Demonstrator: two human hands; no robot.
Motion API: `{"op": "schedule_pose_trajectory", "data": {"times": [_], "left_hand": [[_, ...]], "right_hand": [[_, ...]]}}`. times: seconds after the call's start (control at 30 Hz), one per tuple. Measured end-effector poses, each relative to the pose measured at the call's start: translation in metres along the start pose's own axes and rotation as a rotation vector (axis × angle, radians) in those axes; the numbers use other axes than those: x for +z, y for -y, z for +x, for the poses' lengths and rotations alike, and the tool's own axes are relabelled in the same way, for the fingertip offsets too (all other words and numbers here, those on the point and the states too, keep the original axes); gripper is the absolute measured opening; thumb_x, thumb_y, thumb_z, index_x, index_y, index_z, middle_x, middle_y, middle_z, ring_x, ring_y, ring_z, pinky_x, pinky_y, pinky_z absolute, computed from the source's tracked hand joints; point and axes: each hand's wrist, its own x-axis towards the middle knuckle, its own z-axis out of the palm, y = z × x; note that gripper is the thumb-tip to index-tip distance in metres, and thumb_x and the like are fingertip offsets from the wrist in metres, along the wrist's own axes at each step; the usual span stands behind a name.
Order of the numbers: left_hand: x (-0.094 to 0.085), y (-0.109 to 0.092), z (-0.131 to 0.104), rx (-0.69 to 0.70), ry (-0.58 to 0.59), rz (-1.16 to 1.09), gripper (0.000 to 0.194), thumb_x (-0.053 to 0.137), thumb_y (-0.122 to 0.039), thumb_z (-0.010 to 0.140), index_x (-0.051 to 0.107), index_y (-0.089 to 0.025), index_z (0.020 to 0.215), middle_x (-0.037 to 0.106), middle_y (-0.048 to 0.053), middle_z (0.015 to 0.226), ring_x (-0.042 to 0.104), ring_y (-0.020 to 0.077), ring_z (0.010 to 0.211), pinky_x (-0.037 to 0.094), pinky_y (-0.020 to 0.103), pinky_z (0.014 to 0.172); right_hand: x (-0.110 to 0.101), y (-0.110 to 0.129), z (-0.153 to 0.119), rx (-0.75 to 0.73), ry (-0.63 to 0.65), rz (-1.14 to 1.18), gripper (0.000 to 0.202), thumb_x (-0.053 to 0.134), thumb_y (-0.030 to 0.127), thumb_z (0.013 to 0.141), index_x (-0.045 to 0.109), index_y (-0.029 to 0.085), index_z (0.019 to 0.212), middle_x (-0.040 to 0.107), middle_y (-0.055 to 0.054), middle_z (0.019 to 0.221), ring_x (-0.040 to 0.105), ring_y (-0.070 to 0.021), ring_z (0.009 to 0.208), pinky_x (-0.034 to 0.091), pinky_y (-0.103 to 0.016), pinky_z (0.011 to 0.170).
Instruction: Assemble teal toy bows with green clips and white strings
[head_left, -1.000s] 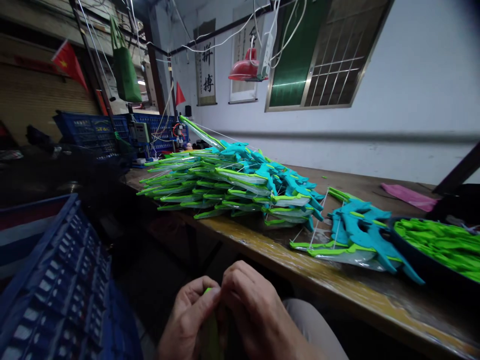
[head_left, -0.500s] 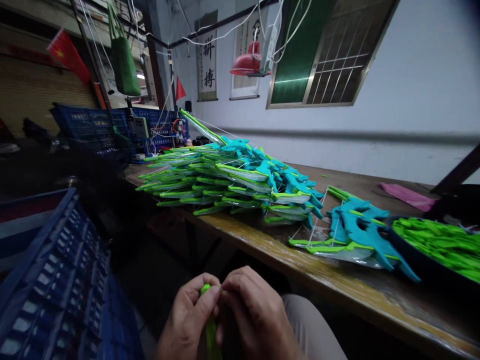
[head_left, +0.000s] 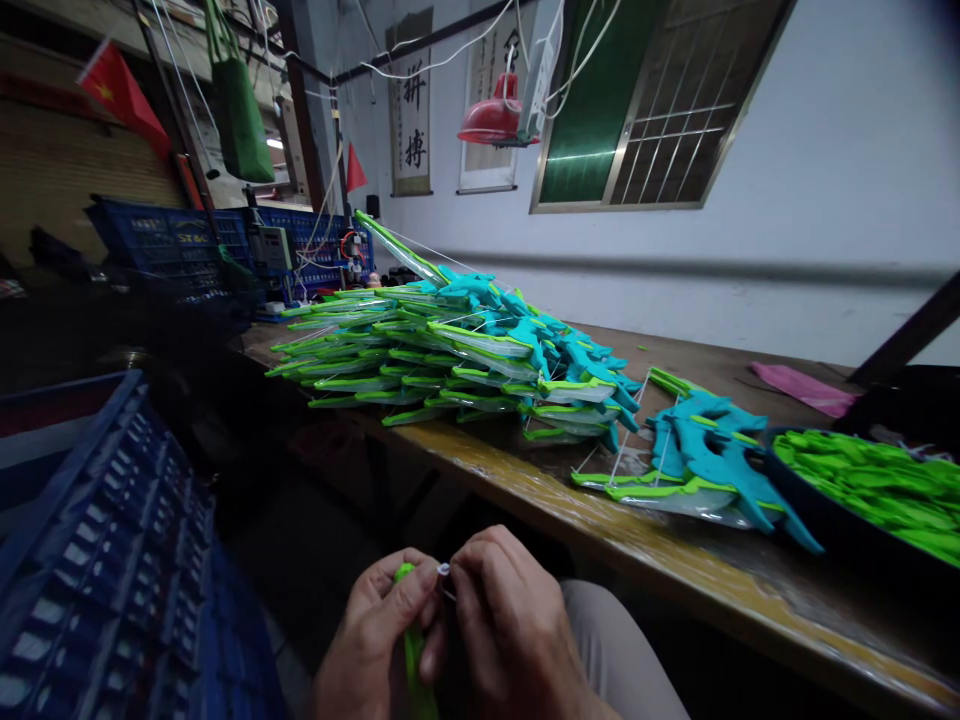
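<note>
Low in front of me, my left hand [head_left: 386, 630] is closed around a bright green plastic piece [head_left: 411, 655], with the thumb pressed along its upper end. My right hand [head_left: 510, 625] is beside it, thumb and fingers pinched on a thin white string [head_left: 444, 569]. A small loop of the string shows between the fingertips of both hands. The lower part of the green piece runs out of view at the bottom. Both hands are above my lap, in front of the table edge.
On the wooden table [head_left: 517, 480] lies a big pile of blue-and-green toy bows [head_left: 450, 350]; a few more toy bows [head_left: 705, 460] lie to its right. A dark tub [head_left: 817, 500] holds green pieces [head_left: 877, 480]. A blue crate [head_left: 150, 500] stands at left. A red lamp [head_left: 495, 120] hangs above.
My fingertips have parted slightly, and the white string loop now shows between them. The green piece stays in my left hand. The view has shifted a little.
</note>
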Motion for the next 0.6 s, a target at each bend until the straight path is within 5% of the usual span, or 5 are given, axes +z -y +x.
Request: {"op": "schedule_pose_trajectory", "data": {"times": [0.27,0.43,0.6], "left_hand": [[0.001,0.0,-0.001,0.0,-0.018,-0.024,0.032,0.082,-0.04,0.078,0.064,-0.015,0.07,0.052,-0.003,0.05,0.044,0.0072,0.042,0.03,0.018,0.045],[-0.001,0.001,-0.003,0.006,0.014,0.062,0.037,0.081,-0.045,0.076,0.062,-0.015,0.065,0.051,-0.003,0.051,0.046,0.0084,0.04,0.03,0.02,0.043],[0.0,0.004,-0.007,0.063,-0.011,0.314,0.046,0.076,-0.055,0.08,0.059,-0.017,0.061,0.05,-0.002,0.047,0.044,0.0092,0.043,0.032,0.021,0.047]], "right_hand": [[-0.01,0.002,0.003,0.08,0.2,0.142,0.022,0.048,0.01,0.096,0.06,0.018,0.112,0.063,-0.007,0.098,0.063,-0.0158,0.084,0.052,-0.024,0.071],[-0.025,0.005,0.016,0.243,0.295,0.226,0.014,0.056,0.011,0.093,0.064,0.019,0.085,0.064,-0.001,0.079,0.062,-0.0113,0.071,0.045,-0.019,0.064],[-0.056,0.004,0.02,0.309,0.557,-0.015,0.009,0.064,0.01,0.079,0.064,0.019,0.082,0.067,0.001,0.077,0.061,-0.0112,0.066,0.041,-0.019,0.059]]}}
